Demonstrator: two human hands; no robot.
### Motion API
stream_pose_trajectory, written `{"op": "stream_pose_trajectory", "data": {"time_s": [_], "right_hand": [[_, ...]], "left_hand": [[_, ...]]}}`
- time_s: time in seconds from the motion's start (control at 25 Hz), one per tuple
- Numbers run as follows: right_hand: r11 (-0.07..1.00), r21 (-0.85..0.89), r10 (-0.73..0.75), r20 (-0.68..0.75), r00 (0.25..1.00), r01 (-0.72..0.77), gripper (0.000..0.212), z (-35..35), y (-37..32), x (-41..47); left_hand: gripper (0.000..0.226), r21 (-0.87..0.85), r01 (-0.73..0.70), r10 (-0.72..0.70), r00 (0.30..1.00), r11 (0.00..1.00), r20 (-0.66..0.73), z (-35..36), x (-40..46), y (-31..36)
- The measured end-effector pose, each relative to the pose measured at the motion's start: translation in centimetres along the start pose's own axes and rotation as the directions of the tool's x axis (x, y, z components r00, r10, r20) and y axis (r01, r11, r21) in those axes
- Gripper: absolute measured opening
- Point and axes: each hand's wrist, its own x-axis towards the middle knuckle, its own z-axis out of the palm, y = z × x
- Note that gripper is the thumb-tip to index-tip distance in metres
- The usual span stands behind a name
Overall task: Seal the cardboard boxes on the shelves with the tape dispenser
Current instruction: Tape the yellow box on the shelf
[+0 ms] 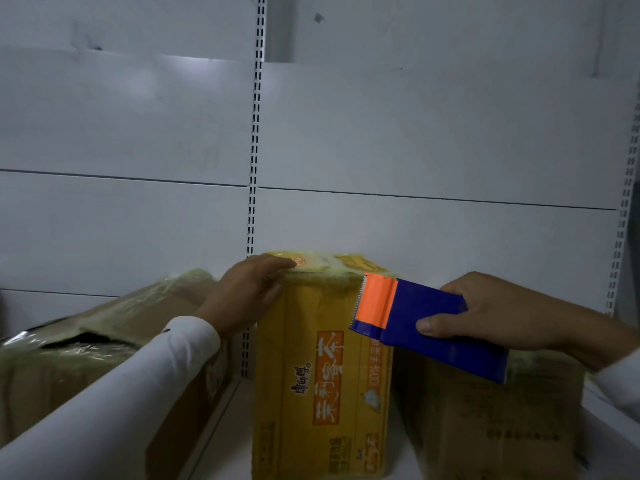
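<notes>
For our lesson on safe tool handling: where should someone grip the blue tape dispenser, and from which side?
Hold the tape dispenser by its flat blue body, coming from the right rear, as the right hand does. The serrated blade on the orange end points left toward the yellow box, so keep fingers away from it.

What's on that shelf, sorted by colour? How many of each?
Yellow box: 1
Brown boxes: 2, one left, one right
Blue-and-orange tape dispenser: 1
Total: 4
</notes>
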Motion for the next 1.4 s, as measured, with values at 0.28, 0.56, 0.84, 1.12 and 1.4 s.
{"op": "stream_pose_trajectory", "data": {"time_s": [0.28, 0.56, 0.84, 1.12, 1.4], "right_hand": [[0.996, 0.034, -0.090, 0.038, 0.995, 0.088, 0.045, 1.0, -0.8, 1.3], [0.972, 0.120, -0.217, 0.106, 0.970, 0.204, 0.030, 2.2, -1.7, 2.0], [0.981, 0.075, -0.188, 0.180, 0.966, 0.177, 0.055, 3.9, -3.0, 2.4], [0.981, 0.069, -0.192, 0.227, 0.955, 0.181, 0.054, 4.2, -4.0, 4.0], [0.989, -0.039, -0.128, 0.238, 0.963, 0.141, 0.053, -2.5, -0.8, 4.2]], "left_hand": [[0.046, 0.041, -0.046, 0.046, 0.999, 0.998, 0.020, -0.7, -0.8, 1.2], [0.048, -0.443, 0.145, 0.024, 0.935, 0.885, 0.355, -1.7, -3.1, 3.9], [0.030, -0.728, 0.279, -0.023, 0.940, 0.626, 0.340, -1.0, -4.5, 3.1], [0.020, -0.717, 0.272, -0.098, 0.956, 0.642, 0.275, -1.1, -4.4, 1.5], [0.014, -0.593, 0.295, -0.304, 0.949, 0.749, 0.088, -6.2, -3.1, -2.1]]}}
